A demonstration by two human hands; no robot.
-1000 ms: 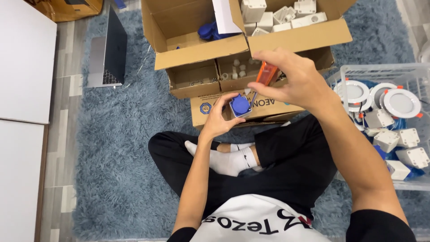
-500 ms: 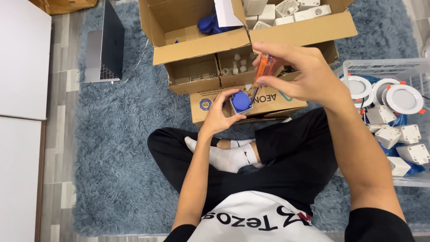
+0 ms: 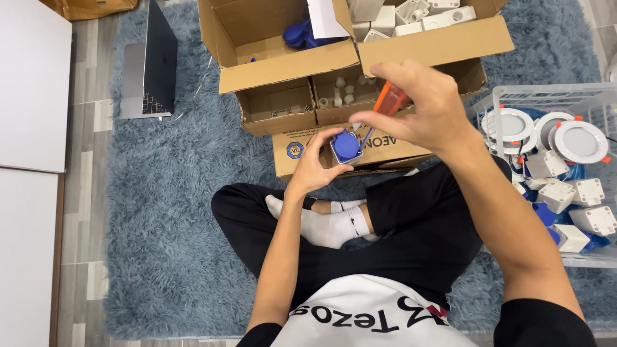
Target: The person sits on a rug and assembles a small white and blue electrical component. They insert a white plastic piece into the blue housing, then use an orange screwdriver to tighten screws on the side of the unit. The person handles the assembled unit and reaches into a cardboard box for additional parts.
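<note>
My left hand (image 3: 316, 165) holds a small white box with a round blue cap (image 3: 346, 146) in its fingertips, above my crossed legs. My right hand (image 3: 421, 109) grips an orange-handled screwdriver (image 3: 388, 103), whose thin shaft slants down to the right edge of the blue-capped box. Both hands hover in front of a flat cardboard box (image 3: 385, 152) lying on the blue rug.
A big open cardboard box (image 3: 289, 64) with blue and white parts stands ahead, with two smaller open boxes (image 3: 276, 110) of small white pieces under it. A clear plastic crate (image 3: 581, 96) of round white lamps and white boxes is at right. A laptop (image 3: 151, 64) lies far left.
Both hands stay together with the blue-capped box and screwdriver; the right hand has turned slightly on the handle. The view has shifted a little.
</note>
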